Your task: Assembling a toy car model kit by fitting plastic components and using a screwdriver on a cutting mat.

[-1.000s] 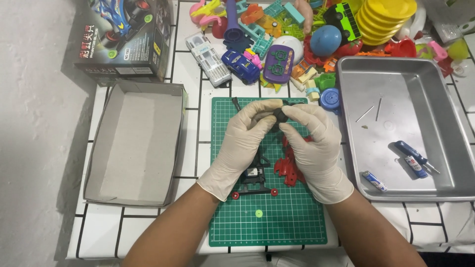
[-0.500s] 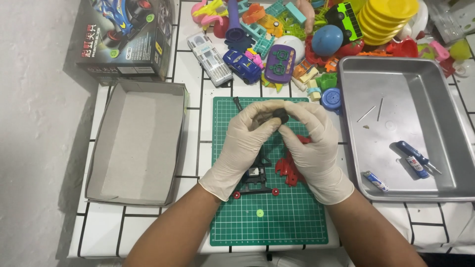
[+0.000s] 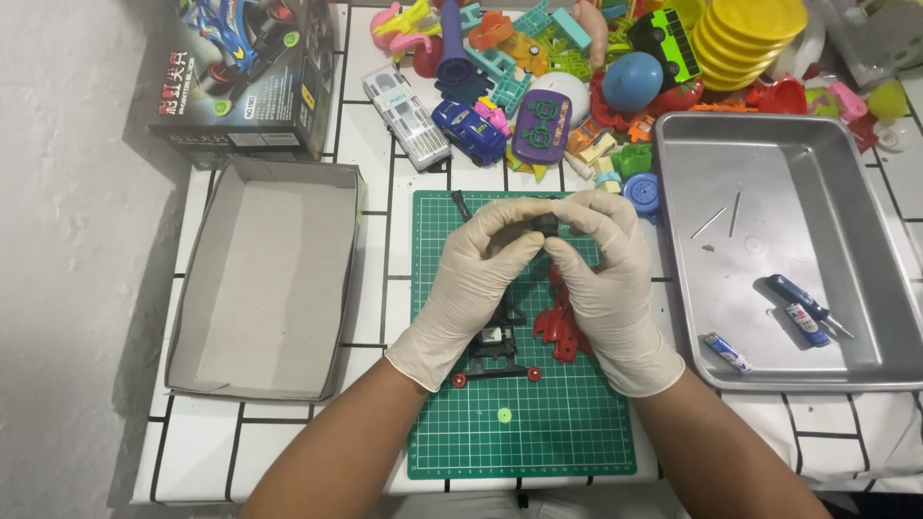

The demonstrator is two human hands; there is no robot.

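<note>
Two gloved hands: left hand (image 3: 481, 279) and right hand (image 3: 606, 269) pinching one small dark part (image 3: 546, 225). Possibly a wheel, mostly hidden. Below, one green cutting mat (image 3: 538, 423).

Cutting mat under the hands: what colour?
Green with a pale grid, the cutting mat; head view shows it best.

Dull metal tray (image 3: 769, 144) — matt rubbery cutting mat (image 3: 567, 432).

Small dark part (image 3: 546, 224) mostly hidden by gloved fingers (image 3: 524, 216), kind unclear; toy pile (image 3: 577, 58) cut off at top edge.
</note>
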